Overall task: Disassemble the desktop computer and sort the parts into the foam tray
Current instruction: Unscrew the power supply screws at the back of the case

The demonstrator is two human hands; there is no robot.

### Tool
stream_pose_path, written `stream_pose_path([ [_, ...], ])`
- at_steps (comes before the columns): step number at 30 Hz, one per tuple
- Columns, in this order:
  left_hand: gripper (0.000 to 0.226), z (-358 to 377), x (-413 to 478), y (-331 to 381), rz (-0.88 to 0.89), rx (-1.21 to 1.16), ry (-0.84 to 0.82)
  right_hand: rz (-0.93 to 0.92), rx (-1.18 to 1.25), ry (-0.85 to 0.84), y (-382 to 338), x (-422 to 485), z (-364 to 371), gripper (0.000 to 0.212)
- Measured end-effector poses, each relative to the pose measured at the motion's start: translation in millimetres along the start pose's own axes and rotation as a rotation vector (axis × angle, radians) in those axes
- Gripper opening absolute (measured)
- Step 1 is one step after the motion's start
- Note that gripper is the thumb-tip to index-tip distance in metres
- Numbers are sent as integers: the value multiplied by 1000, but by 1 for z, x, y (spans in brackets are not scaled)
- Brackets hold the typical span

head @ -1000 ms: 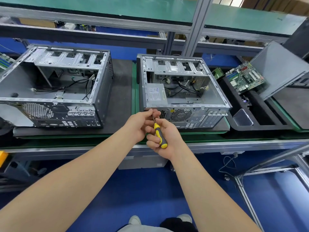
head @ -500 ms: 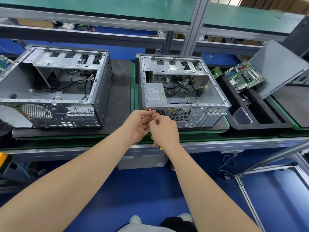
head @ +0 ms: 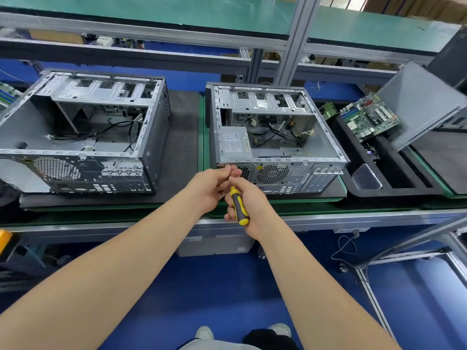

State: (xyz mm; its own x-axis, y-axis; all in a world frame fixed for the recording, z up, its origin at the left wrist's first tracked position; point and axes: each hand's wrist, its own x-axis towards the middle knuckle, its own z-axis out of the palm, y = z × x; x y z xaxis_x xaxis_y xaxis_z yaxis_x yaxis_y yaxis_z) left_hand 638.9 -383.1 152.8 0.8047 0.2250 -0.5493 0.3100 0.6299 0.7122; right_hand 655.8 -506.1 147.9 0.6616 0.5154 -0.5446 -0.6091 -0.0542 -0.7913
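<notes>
At the open computer case's (head: 278, 137) near-left corner, a right hand (head: 252, 198) grips a screwdriver (head: 238, 207) (yellow and black) while the left hand's (head: 212, 186) curled fingers pinch its shaft. The foam tray (head: 394, 184) sits just right of the case.

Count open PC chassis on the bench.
2: left chassis, mostly gutted; centre chassis, holding a power supply. More may lie outside the frame.

Right hand (head: 252, 200) gripping yellow-black screwdriver (head: 238, 207), left hand (head: 212, 186) pinching its shaft, at computer case (head: 290, 173) rear
</notes>
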Motion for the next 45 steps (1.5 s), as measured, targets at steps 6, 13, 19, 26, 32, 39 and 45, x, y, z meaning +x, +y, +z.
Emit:
stream_pose_path([
  [6,24,-5,-1,-2,-64,-127,-59,222,642,-301,6,-2,-4,28],
  [13,32,-9,-3,-3,-54,-43,-2,77,88,65,-1,-2,9,21],
  [19,30,-5,-1,-4,-41,-16,4,-285,-792,343,-4,-9,15,26],
  [26,21,-5,2,-4,-10,27,5,-480,-1214,499,-2,-3,20,35],
  [32,13,-3,4,-4,68,87,31,-328,-650,272,0,-1,7,21],
  [39,24,-3,1,-1,2,47,10,213,592,-300,10,-1,-4,37],
  [45,32,-7,0,2,-44,46,-19,135,480,-182,7,0,5,30],
])
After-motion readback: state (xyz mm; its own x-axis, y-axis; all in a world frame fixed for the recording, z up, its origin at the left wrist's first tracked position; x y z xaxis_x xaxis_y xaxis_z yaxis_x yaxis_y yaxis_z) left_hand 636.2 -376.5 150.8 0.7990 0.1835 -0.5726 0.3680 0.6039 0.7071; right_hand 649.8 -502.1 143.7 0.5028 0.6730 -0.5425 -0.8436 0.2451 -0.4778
